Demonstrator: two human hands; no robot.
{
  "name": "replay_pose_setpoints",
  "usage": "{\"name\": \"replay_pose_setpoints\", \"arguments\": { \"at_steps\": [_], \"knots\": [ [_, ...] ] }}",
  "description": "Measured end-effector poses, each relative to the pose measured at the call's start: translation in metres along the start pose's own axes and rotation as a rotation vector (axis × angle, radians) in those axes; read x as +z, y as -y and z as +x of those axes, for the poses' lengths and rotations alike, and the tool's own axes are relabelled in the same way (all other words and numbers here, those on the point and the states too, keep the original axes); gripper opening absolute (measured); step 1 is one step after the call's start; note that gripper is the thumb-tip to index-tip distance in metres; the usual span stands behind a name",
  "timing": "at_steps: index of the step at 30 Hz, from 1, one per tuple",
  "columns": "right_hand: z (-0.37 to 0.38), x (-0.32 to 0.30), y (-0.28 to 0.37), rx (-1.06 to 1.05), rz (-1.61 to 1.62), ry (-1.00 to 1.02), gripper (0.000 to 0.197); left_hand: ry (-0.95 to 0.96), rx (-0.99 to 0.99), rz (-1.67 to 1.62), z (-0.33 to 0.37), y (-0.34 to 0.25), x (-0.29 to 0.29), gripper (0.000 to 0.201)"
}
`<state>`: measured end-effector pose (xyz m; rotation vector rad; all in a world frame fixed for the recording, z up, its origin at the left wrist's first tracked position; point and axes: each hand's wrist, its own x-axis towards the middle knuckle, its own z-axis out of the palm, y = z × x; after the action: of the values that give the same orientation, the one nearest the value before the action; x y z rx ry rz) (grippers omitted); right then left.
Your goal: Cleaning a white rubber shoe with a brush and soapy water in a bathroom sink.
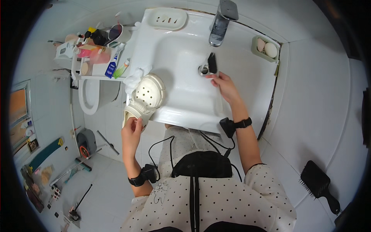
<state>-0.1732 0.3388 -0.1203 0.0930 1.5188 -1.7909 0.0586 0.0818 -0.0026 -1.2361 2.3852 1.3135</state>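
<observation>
My left hand [132, 135] grips a cream clog [148, 92] by its open heel end. The clog's holed toe points away from me, over the left front rim of the white sink [185, 91]. In my right hand [228, 88] is a scrub brush [212, 63] with dark bristles, pinched between thumb and fingers. The brush is above the basin beside the round drain [203, 70], just below the chrome faucet [220, 29]. Whether water is running cannot be made out. Part of the brush's handle is hidden by my fingers.
A soap dish [167, 19] sits at the sink's back left; a green dish with soaps [266, 48] at its right. Left are a crowded white shelf [98, 73], a crumpled white item [134, 79] and a toilet [89, 96]. A black hairbrush [316, 179] is lower right.
</observation>
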Motion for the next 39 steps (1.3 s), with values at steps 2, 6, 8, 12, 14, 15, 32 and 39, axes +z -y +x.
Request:
{"name": "replay_pose_setpoints", "arguments": {
  "at_steps": [2, 6, 8, 12, 14, 15, 32, 39],
  "knots": [
    [0.01, 0.01, 0.001, 0.023, 0.003, 0.033, 0.019, 0.008, 0.011, 0.011, 0.003, 0.0, 0.001, 0.029],
    [0.013, 0.026, 0.012, 0.115, 0.237, 0.12, 0.014, 0.015, 0.01, 0.055, 0.001, 0.0, -0.003, 0.029],
    [0.013, 0.029, 0.012, 0.181, 0.308, 0.105, 0.016, 0.012, 0.012, 0.063, 0.003, 0.0, -0.004, 0.03],
    [0.018, 0.024, 0.009, 0.193, 0.601, 0.12, 0.014, 0.012, 0.038, 0.057, 0.006, -0.001, -0.003, 0.031],
    [0.021, 0.026, 0.012, 0.164, 0.714, 0.09, 0.014, 0.013, 0.034, 0.059, 0.007, -0.002, -0.001, 0.03],
    [0.023, 0.023, 0.011, 0.166, 0.714, 0.087, 0.014, 0.012, 0.032, 0.063, 0.007, -0.002, 0.0, 0.03],
    [0.012, 0.006, 0.023, -0.09, 0.215, 0.056, 0.054, -0.007, 0.015, -0.019, 0.017, 0.001, 0.004, 0.032],
    [-0.01, -0.027, 0.021, -0.335, -0.7, -0.356, 0.049, 0.037, 0.001, -0.536, 0.025, 0.03, 0.017, 0.029]
  ]
}}
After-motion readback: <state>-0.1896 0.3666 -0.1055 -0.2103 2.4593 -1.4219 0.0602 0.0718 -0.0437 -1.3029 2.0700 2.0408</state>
